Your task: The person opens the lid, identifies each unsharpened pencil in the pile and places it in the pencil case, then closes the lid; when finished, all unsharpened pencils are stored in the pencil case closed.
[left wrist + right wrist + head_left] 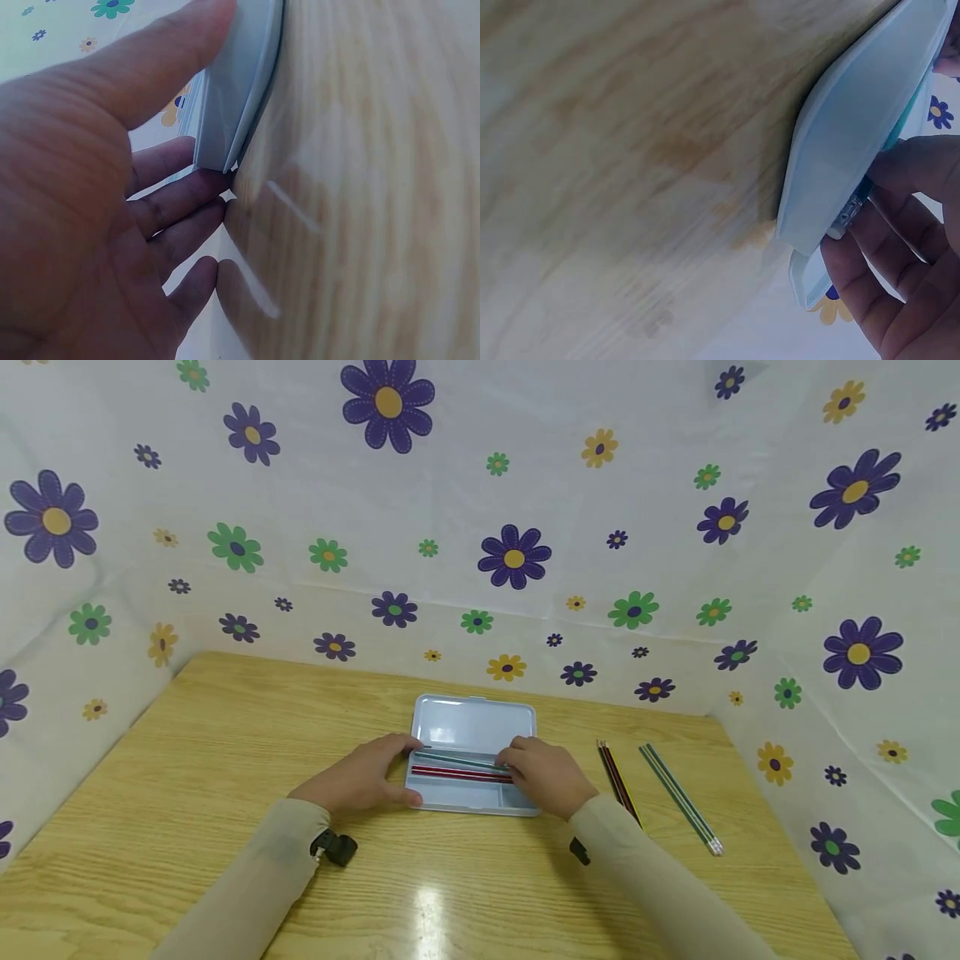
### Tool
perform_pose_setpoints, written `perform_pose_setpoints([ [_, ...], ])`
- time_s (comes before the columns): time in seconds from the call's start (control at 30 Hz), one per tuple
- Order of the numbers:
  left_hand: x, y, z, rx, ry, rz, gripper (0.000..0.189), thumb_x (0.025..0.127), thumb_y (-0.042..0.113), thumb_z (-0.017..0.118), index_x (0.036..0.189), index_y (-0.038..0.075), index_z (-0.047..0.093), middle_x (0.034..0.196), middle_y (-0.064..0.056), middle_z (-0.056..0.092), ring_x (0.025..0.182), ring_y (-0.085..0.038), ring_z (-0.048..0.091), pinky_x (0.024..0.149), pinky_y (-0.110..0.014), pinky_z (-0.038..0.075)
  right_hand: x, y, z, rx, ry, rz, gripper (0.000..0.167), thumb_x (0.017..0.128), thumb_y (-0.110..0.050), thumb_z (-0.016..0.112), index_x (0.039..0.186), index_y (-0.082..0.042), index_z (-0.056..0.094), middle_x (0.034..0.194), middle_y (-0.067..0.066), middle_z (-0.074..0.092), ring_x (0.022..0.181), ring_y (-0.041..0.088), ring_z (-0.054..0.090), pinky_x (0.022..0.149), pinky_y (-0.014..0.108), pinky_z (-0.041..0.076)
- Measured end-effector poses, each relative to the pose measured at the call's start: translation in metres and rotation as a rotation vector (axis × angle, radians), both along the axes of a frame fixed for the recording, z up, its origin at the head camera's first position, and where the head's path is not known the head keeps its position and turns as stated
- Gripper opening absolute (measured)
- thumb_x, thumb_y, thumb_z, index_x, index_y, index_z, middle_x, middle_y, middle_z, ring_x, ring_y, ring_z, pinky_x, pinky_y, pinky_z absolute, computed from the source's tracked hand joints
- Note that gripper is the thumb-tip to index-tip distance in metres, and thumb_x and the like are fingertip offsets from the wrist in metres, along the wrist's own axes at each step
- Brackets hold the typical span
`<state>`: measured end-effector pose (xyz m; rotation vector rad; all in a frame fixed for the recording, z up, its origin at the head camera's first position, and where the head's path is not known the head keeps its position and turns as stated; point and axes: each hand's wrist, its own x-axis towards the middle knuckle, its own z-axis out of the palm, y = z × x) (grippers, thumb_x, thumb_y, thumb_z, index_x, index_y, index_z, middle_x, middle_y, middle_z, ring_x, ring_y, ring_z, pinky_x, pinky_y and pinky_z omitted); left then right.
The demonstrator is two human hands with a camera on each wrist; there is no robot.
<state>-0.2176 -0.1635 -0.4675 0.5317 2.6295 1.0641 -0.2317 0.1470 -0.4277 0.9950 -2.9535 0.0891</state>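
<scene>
A pale blue pencil case [457,795] lies open on the table, its lid [474,720] folded back to the far side. Red pencils [457,773] lie lengthwise inside it. My left hand [367,774] grips the case's left end; in the left wrist view the thumb [176,56] lies along its wall and the fingers reach behind. With thumb and fingers, my right hand [546,774] pinches the eraser end of a green pencil [457,758] over the case's right part. In the right wrist view the pencil's metal band and white eraser [844,220] show between the fingers.
To the right of the case lie black-and-red striped pencils [617,777], one with a yellow edge, partly behind the right sleeve. Farther right are several green and blue pencils [681,799] with white ends. A flowered cloth [450,527] hangs along the table's back and sides.
</scene>
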Motion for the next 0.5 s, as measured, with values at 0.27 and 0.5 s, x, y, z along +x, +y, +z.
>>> perform_pose_setpoints([
  [0.27,-0.0007,0.0006,-0.0008,0.027,-0.003,-0.005,0.09,0.078,0.053,0.088,0.151,0.017,0.048,0.16,-0.005,0.044,0.15,-0.029,0.036,0.124,-0.052,0.03,-0.0053,-0.0056,-0.0008,0.062,-0.029,-0.025,0.019,0.099,-0.013,0.069,0.114,-0.019,0.079,0.099,-0.006,0.07,0.083,0.007,0.059,0.082,0.026,0.058],
  [0.5,-0.0007,0.0,-0.0005,0.016,-0.003,0.0,0.09,0.078,0.053,0.087,0.151,0.016,0.048,0.16,-0.006,0.044,0.151,-0.031,0.036,0.124,-0.053,0.029,-0.0066,-0.0061,-0.0039,0.066,-0.03,0.002,0.018,0.099,-0.012,0.07,0.112,-0.019,0.08,0.1,-0.005,0.072,0.084,0.006,0.063,0.082,0.027,0.059],
])
